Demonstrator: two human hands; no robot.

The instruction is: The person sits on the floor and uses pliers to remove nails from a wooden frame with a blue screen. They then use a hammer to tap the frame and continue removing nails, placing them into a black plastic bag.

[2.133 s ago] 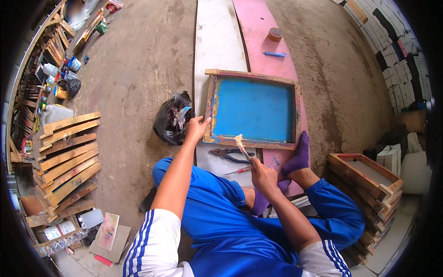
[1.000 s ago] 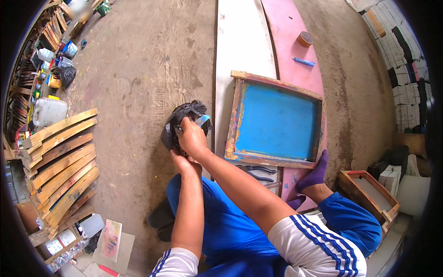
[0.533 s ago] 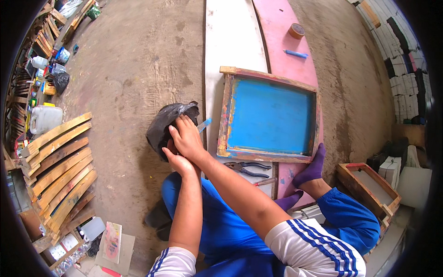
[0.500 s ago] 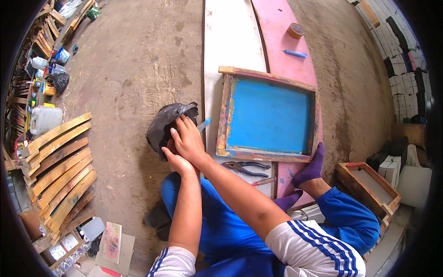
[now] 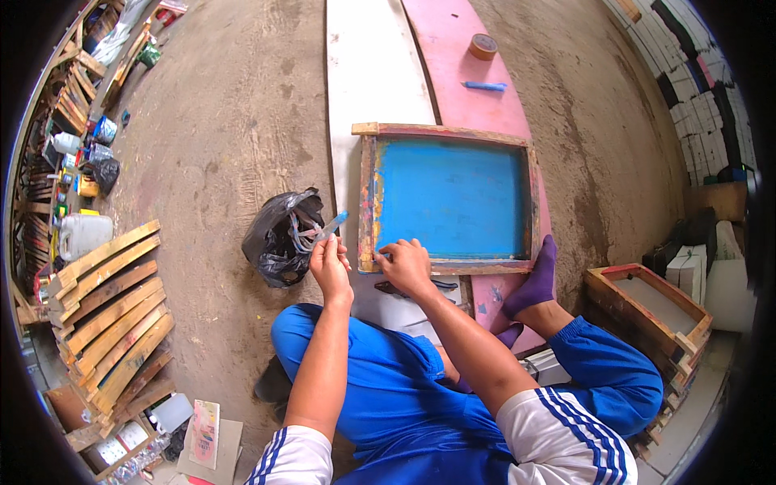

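My left hand (image 5: 330,263) is raised beside the black plastic bag (image 5: 271,234), fingers closed around the lower end of a thin pale strip (image 5: 331,227) with a blue tip. Crumpled whitish and pinkish pieces (image 5: 301,232) show in the bag's open mouth. My right hand (image 5: 406,265) is over the near left corner of a wooden-framed screen (image 5: 368,194) with a blue surface. Its fingers are curled with thumb and forefinger together; anything between them is too small to make out. Dark-handled pliers (image 5: 444,284) lie partly hidden behind this hand.
The screen rests across a white board (image 5: 372,73) and a pink board (image 5: 449,48). Further along the pink one are a tape roll (image 5: 483,47) and a blue pen-like tool (image 5: 485,86). Wooden slats (image 5: 117,315) are stacked at left; another wooden frame (image 5: 647,303) stands right.
My hands, together over the bag before, have parted: the right moved to the screen's corner, the left stayed by the bag. The bag's mouth now shows its contents. The whole view has shifted slightly.
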